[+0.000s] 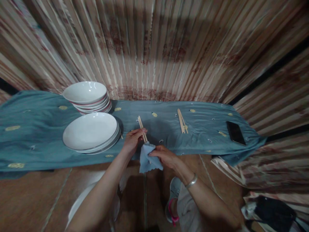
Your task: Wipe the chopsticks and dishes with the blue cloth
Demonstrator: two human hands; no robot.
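My left hand (133, 139) grips a pair of wooden chopsticks (142, 126) near their middle, their upper ends pointing away from me. Around the lower part of the chopsticks is a light blue cloth (147, 159), pinched by my right hand (164, 155). The cloth hides most of their lower ends. Both hands are over the near edge of the table, close together. To the right, several more chopsticks (181, 121) lie on the tablecloth. Left of my left hand stands a stack of white plates (90, 132), with a stack of white bowls (85, 91) behind it.
A teal cloth with yellow pineapple prints covers the long narrow table (205, 141). A black phone (236, 132) lies near its right end. Pleated curtains (154, 48) hang behind. Below, a whitish rounded object (82, 199) is partly hidden by my left arm. A dark bag (275, 211) sits lower right.
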